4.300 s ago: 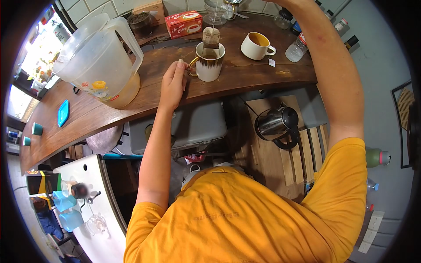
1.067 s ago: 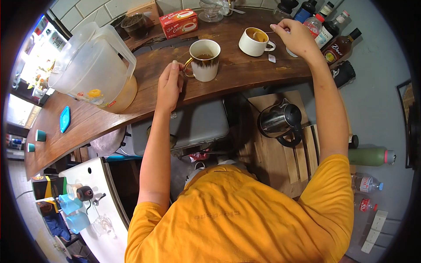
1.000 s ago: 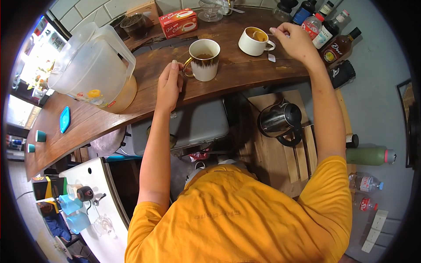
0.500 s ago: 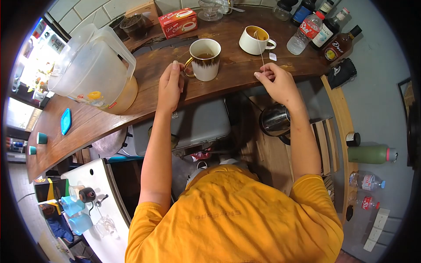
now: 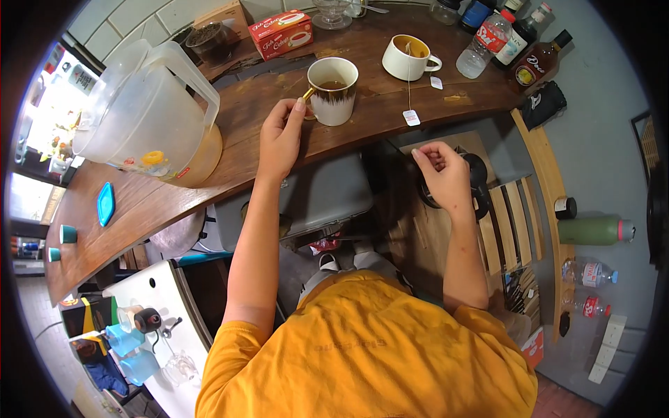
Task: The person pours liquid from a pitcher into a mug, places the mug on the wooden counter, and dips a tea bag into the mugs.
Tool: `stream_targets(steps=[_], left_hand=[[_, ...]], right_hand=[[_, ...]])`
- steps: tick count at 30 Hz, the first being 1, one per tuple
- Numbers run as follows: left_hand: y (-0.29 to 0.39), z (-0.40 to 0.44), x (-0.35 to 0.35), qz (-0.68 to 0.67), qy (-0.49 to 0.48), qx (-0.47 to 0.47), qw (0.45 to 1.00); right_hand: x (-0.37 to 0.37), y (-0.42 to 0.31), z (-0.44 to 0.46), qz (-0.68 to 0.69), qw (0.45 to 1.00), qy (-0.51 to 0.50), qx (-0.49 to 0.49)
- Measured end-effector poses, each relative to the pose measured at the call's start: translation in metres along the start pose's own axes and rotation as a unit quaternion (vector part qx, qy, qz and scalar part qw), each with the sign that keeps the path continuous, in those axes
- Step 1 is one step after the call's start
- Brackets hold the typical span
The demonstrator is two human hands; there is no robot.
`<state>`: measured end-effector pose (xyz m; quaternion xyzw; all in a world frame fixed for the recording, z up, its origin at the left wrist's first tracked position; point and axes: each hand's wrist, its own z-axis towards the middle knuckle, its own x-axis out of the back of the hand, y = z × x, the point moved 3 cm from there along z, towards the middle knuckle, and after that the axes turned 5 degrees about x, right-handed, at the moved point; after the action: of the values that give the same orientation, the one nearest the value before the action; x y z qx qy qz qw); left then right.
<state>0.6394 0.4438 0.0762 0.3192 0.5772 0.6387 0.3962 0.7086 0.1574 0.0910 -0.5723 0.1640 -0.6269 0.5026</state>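
Note:
A tall white mug with a dark gold dripped band stands upright on the wooden counter, with brownish liquid inside. My left hand is closed on its gold handle, thumb on top. To the right sits a wider white cup with a yellow-brown inside. Two paper tea bag tags lie on the counter: one tag hangs on a string from the cup near the counter edge, the other tag is beside the cup handle. My right hand hovers short of the edge, fingers loosely curled and apart, holding nothing.
A large plastic pitcher with amber liquid stands on the left. Behind are a red tea box and a glass dish. Several bottles, including a clear one, crowd the right back. A dark kettle is below the counter.
My left hand has moved from beside the tall mug onto its handle. My right hand has let go of the tea bag string and drawn back; its tag now rests near the edge.

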Motion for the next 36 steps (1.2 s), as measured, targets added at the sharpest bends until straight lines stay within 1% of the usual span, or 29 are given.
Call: stream_targets(steps=[3, 5, 9, 11, 15, 17, 18, 20, 24, 26, 28, 30, 32, 34, 35, 36], left_hand=[[-0.001, 0.0, -0.001, -0.009, -0.01, 0.02, 1.0], [0.0, 0.001, -0.003, 0.004, 0.01, -0.011, 1.0], [-0.001, 0.003, -0.002, 0.0, 0.006, -0.012, 1.0], [-0.002, 0.002, -0.001, -0.021, -0.005, 0.0, 1.0], [-0.002, 0.002, -0.001, -0.013, 0.0, 0.011, 1.0], [0.0, 0.001, -0.004, 0.013, 0.02, -0.029, 0.999], [0.001, 0.001, -0.005, 0.014, 0.022, -0.032, 0.999], [0.0, 0.0, -0.003, 0.013, 0.018, -0.014, 1.0], [-0.005, -0.001, -0.001, 0.006, 0.024, -0.013, 1.0], [-0.005, -0.002, -0.002, 0.0, 0.067, -0.043, 0.997], [-0.005, -0.002, -0.001, 0.006, 0.073, -0.04, 0.997], [-0.005, 0.0, -0.001, 0.006, 0.091, -0.061, 0.994], [-0.002, -0.003, -0.001, 0.028, 0.113, -0.074, 0.99], [0.007, -0.014, 0.0, 0.162, 0.213, -0.151, 0.952], [0.01, -0.023, -0.001, 0.192, 0.243, -0.149, 0.939], [0.01, -0.035, -0.003, 0.197, 0.246, -0.148, 0.937]], right_hand=[[-0.003, 0.006, -0.02, 0.02, 1.0, 0.01, -0.021], [-0.005, 0.013, -0.034, 0.035, 0.998, 0.021, -0.045], [-0.004, 0.023, -0.054, 0.049, 0.996, 0.034, -0.066], [-0.003, 0.024, -0.062, 0.044, 0.995, 0.022, -0.084], [0.002, 0.027, -0.069, 0.067, 0.994, 0.045, -0.067], [0.008, 0.028, -0.069, 0.077, 0.994, 0.045, -0.07], [0.012, 0.028, -0.069, 0.079, 0.994, 0.045, -0.066], [0.02, 0.031, -0.068, 0.09, 0.993, 0.046, -0.065], [0.043, 0.043, -0.069, 0.117, 0.991, 0.042, -0.05], [0.057, 0.052, -0.07, 0.117, 0.992, 0.04, -0.032], [0.074, 0.06, -0.071, 0.131, 0.99, 0.047, -0.031], [0.089, 0.068, -0.072, 0.145, 0.988, 0.052, -0.031], [0.101, 0.078, -0.075, 0.129, 0.989, 0.052, -0.05], [0.108, 0.083, -0.079, 0.131, 0.99, 0.039, -0.042], [0.111, 0.084, -0.079, 0.129, 0.99, 0.032, -0.035], [0.112, 0.086, -0.08, 0.134, 0.99, 0.028, -0.036]])
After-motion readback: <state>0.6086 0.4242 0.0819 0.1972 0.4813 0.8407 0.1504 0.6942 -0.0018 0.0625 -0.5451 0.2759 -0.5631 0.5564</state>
